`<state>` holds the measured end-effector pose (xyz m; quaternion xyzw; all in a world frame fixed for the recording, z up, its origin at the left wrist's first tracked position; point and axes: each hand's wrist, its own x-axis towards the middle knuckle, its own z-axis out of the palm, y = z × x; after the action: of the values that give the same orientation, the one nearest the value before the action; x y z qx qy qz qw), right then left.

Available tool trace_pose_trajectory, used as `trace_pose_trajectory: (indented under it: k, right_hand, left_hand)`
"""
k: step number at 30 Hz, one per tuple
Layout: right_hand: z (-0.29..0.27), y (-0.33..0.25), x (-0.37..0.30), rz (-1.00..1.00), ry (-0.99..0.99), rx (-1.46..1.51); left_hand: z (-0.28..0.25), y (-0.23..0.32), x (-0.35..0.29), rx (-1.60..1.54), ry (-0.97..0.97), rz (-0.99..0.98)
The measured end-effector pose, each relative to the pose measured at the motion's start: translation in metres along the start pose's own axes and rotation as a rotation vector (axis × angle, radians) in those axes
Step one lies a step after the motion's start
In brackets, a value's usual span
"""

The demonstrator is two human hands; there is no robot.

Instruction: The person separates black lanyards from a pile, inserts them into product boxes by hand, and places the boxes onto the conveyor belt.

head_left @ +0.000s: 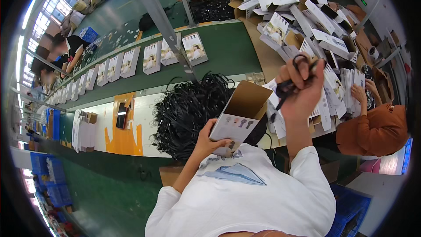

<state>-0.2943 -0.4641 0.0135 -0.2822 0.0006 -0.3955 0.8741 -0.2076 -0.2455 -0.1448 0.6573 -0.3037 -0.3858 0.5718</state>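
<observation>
My left hand (205, 144) is closed around the lower part of a white printed cardboard box (239, 125). The box is tilted, and its open brown mouth faces up and away from me. Raised to the right of the box is my right hand (302, 90), its fingers closed on a bundled black cable (284, 90). The cable hangs partly below the fingers, outside the box. A big heap of black cables (186, 112) lies on the white bench (149, 138), just left of and behind the box.
Printed boxes (151, 58) stand in a row on the green conveyor belt (226, 48). A metal post (160, 15) rises beside it. Jumbled boxes (302, 22) pile up at far right, near a co-worker in orange (372, 129). A phone (122, 115) and stacked boxes (84, 131) lie left.
</observation>
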Motion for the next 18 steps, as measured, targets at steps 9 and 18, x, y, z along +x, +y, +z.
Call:
trace_pose_trajectory:
  k: [9,18]
  right_hand:
    - [-0.029,0.057,-0.004,-0.203,-0.539,-1.549]
    - [-0.027,0.026,-0.008,0.338,-1.281,-1.963]
  left_hand:
    - [-0.004,-0.003,-0.003,0.075,0.087,0.106]
    - [-0.007,-0.004,0.0,0.039,0.07,0.02]
